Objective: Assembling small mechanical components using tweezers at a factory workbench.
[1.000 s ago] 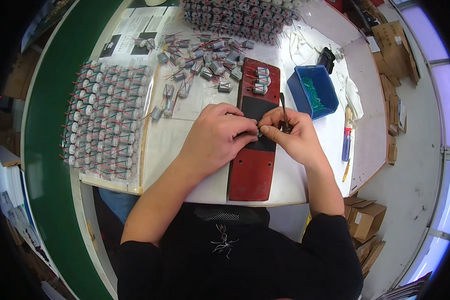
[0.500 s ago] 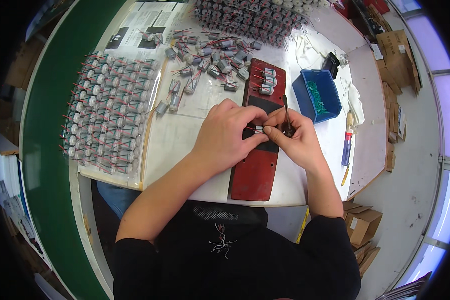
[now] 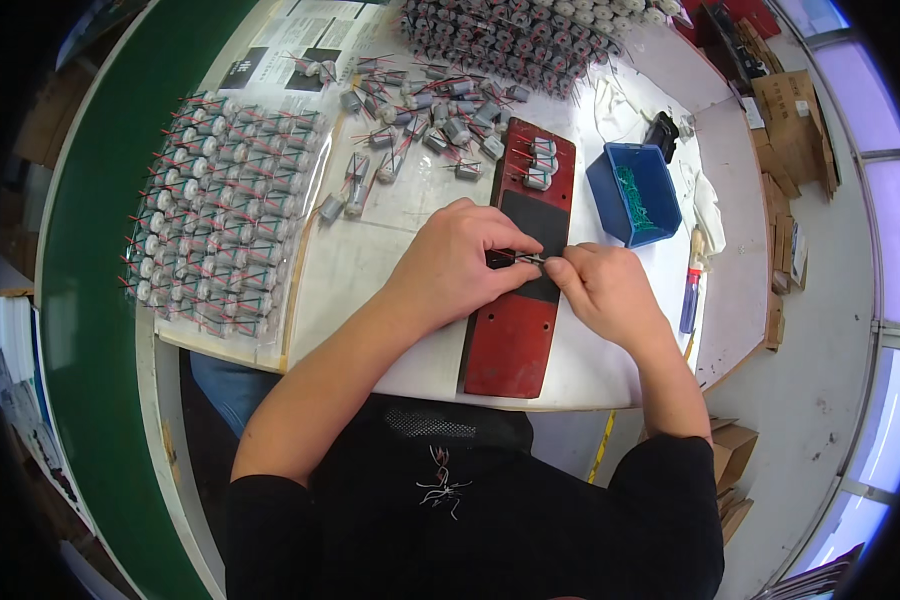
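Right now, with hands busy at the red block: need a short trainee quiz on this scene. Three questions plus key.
1. How many small motors stand at the far end of the red block?
2. True or false: the fingertips of the left hand and right hand are over the black pad.
3. Pieces in the blue bin are: a) red, b) green, c) yellow?

Key: 1. Three. 2. True. 3. b.
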